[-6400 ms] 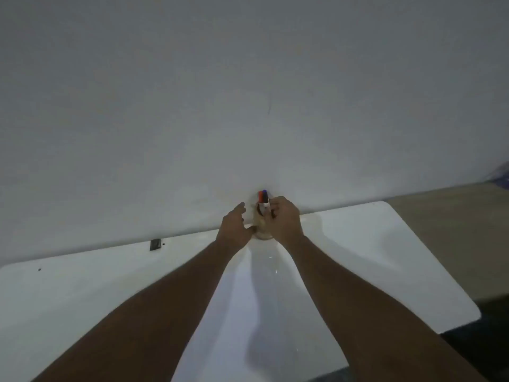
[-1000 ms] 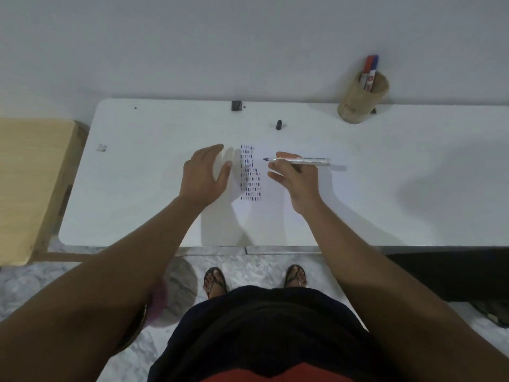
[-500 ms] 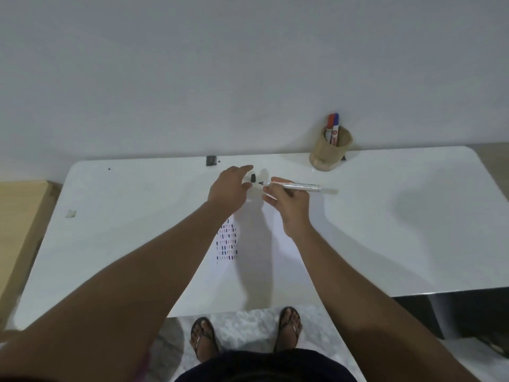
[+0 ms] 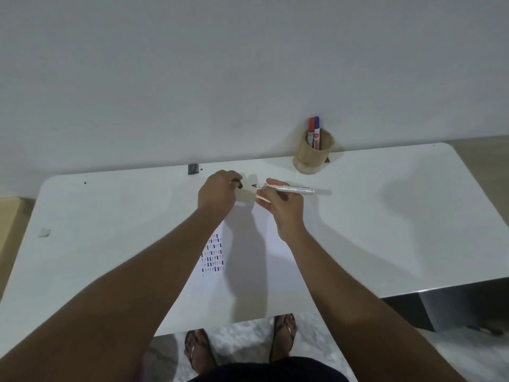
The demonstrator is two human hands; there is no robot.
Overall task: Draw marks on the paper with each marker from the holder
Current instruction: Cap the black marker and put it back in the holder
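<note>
My right hand (image 4: 283, 206) grips an uncapped white-barrelled marker (image 4: 292, 188), its black tip pointing left. My left hand (image 4: 219, 193) pinches the small black cap (image 4: 239, 185) a short gap away from that tip. Below my hands lies the white paper (image 4: 248, 260) on the white table (image 4: 385, 216), with rows of short dark, blue and red marks (image 4: 212, 255) partly hidden by my left forearm. The round tan holder (image 4: 312, 157) stands at the back against the wall with a red-capped marker (image 4: 311, 128) and a blue-capped marker (image 4: 316, 130) upright in it.
A small black block (image 4: 193, 168) sits at the table's back edge by the wall. A pale scrap (image 4: 44, 232) lies at the far left. A wooden surface (image 4: 11, 224) adjoins the table's left side. My sandalled feet (image 4: 239, 346) show below the front edge.
My left hand left the paper, reached to the cap on the table behind it and picked it up. My right hand brought the marker up towards it. The view tilted up.
</note>
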